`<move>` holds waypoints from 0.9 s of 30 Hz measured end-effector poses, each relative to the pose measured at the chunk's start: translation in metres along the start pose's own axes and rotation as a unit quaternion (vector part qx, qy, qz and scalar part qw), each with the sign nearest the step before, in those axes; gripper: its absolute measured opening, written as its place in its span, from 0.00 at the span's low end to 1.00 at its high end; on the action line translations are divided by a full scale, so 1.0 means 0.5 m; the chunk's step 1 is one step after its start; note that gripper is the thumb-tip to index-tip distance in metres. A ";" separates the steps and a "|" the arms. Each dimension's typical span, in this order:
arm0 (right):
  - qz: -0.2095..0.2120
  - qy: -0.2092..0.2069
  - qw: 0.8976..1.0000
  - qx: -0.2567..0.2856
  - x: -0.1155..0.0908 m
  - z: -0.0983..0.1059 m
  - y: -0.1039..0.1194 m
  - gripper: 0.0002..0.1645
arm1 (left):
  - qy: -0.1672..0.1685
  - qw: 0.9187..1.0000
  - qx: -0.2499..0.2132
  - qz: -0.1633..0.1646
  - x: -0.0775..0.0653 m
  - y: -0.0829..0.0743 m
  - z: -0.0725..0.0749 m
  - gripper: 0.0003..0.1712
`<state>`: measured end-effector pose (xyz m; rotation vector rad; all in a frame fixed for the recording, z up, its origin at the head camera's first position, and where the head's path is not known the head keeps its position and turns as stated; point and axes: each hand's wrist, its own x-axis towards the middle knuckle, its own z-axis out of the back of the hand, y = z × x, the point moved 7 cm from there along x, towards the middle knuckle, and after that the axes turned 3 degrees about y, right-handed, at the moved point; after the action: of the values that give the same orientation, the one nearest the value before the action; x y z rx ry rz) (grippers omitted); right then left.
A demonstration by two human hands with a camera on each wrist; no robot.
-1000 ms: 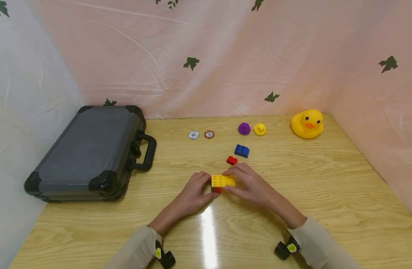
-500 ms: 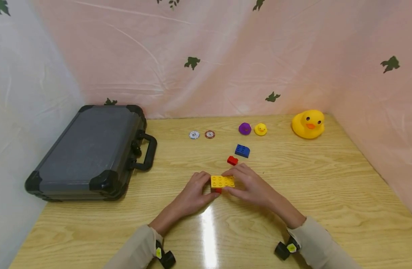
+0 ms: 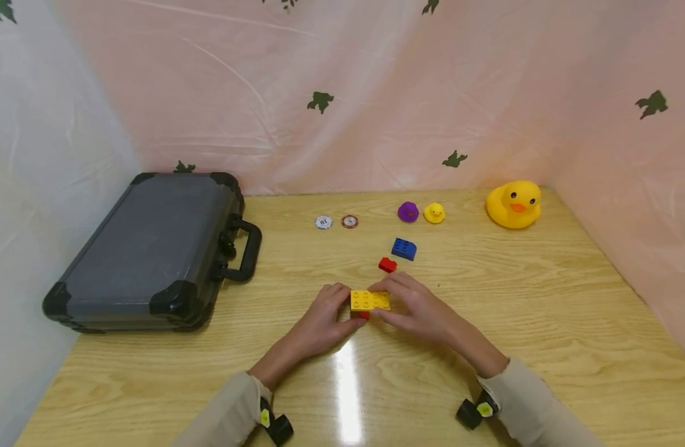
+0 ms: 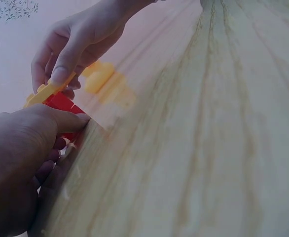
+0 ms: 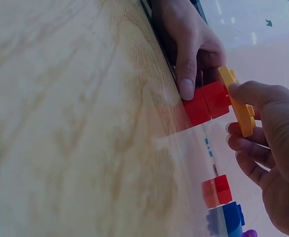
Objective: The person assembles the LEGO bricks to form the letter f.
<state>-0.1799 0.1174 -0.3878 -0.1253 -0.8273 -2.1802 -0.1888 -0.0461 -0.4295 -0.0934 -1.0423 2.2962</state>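
Two stacked red toy bricks (image 5: 207, 104) stand on the table, with only a small part showing in the head view. My left hand (image 3: 322, 321) grips them low down, thumb on the near side. On top lies a flat yellow toy brick (image 3: 367, 300) with studs up, its right end reaching past the red ones. My right hand (image 3: 417, 309) pinches that right end between thumb and fingers. In the right wrist view the yellow brick (image 5: 237, 106) sits right at the top red brick's studs, slightly askew to it.
Just beyond my right hand lie a small red brick (image 3: 387, 265) and a blue brick (image 3: 403, 249). Farther back are two poker chips (image 3: 350, 221), a purple duck (image 3: 408, 212), a small yellow duck (image 3: 434, 213) and a large yellow duck (image 3: 513, 205). A grey case (image 3: 146, 248) occupies the left.
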 end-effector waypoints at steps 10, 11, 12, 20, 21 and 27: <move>-0.003 0.010 1.000 0.013 0.003 -0.004 -0.001 0.20 | 0.007 1.000 -0.001 0.010 0.001 0.002 -0.001 0.20; -0.006 0.011 1.000 0.013 0.003 -0.004 -0.002 0.20 | 0.006 1.000 -0.001 0.010 0.001 0.002 -0.001 0.20; -0.008 0.012 1.000 0.011 0.003 -0.004 -0.003 0.20 | 0.006 1.000 0.000 0.009 0.002 0.002 -0.001 0.20; -0.019 0.019 1.000 0.015 0.005 -0.004 -0.003 0.19 | 0.006 1.000 -0.003 0.010 0.002 0.002 -0.001 0.20; -0.020 0.020 0.999 0.015 0.005 -0.004 -0.003 0.19 | 0.005 1.000 -0.003 0.010 0.003 0.002 -0.001 0.20; -0.018 0.026 0.999 0.022 0.006 -0.007 -0.007 0.19 | 0.005 1.000 -0.005 0.010 0.001 0.003 0.000 0.20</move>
<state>-0.1837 0.1150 -0.3911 -0.0307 -0.8532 -2.1877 -0.1900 -0.0463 -0.4303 -0.1202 -1.0529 2.3062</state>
